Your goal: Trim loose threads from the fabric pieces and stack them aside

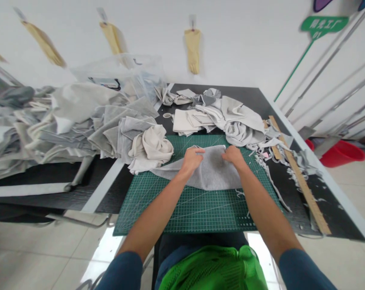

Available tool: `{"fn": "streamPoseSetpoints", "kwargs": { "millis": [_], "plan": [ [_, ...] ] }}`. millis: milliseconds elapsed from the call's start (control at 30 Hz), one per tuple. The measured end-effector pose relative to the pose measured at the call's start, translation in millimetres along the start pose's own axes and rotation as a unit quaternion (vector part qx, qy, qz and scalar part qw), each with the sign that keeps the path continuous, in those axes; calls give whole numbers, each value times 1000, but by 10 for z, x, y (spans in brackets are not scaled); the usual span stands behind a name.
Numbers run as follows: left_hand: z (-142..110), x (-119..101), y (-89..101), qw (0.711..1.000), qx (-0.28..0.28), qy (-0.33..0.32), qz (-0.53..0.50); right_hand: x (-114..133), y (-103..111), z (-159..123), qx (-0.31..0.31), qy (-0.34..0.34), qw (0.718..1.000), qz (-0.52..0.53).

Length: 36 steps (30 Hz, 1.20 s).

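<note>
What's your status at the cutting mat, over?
Left hand, right hand: both gripping grey cloth. Cloth over green cutting mat. Crumpled cream cloth close by, left.

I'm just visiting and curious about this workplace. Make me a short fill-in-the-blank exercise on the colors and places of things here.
1. The left hand and the right hand both grip a cloth whose color is ____.
2. The cutting mat under the hands is ____.
3. The gloves hanging on the wall are ____.
4. From the person's viewpoint, the long wooden strip lies to the ____ of the mat.

Missing words: gray; green; yellow; right.
</note>
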<state>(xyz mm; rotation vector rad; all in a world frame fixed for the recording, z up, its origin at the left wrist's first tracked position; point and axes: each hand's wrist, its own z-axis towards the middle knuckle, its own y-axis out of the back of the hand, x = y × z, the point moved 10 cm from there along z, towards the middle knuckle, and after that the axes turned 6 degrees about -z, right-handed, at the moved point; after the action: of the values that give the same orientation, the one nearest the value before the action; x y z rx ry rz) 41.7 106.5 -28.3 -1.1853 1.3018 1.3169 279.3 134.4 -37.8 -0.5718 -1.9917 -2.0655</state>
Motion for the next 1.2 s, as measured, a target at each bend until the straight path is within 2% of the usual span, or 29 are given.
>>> {"fn": "streamPoseSetpoints", "kwargs": {
  "millis": [100,167,233,300,400,567,733,800,967,1200],
  "plan": [
    [-12,28,-25,1000,4,-6,-13,41,58,-54,3,-9,1000,14],
    [-23,-8,-33,999,11,-19,-29,164,116,-153,-10,16,999,35],
    [-39,-66,-58,998,29,-40,-48,382,183,-299,-35,76,992,97],
    [-64,-105,-75,996,44,-59,-59,669,184,-480,-20,164,967,193],
    [-108,-83,-63,995,47,-58,-60,923,118,-689,14,211,944,253],
    [-178,14,-18,992,31,-10,-121,990,9,-796,44,187,922,335],
    [-200,-25,42,996,3,-17,-85,864,-31,-762,27,129,904,407],
    [-198,-46,56,998,0,-26,-56,801,-3,-746,2,116,910,398],
    [-201,-67,111,999,-22,-33,-13,743,137,-769,-65,117,951,280],
    [-228,-10,14,999,22,-10,-27,933,181,-878,-75,173,955,228]
  ]
}}
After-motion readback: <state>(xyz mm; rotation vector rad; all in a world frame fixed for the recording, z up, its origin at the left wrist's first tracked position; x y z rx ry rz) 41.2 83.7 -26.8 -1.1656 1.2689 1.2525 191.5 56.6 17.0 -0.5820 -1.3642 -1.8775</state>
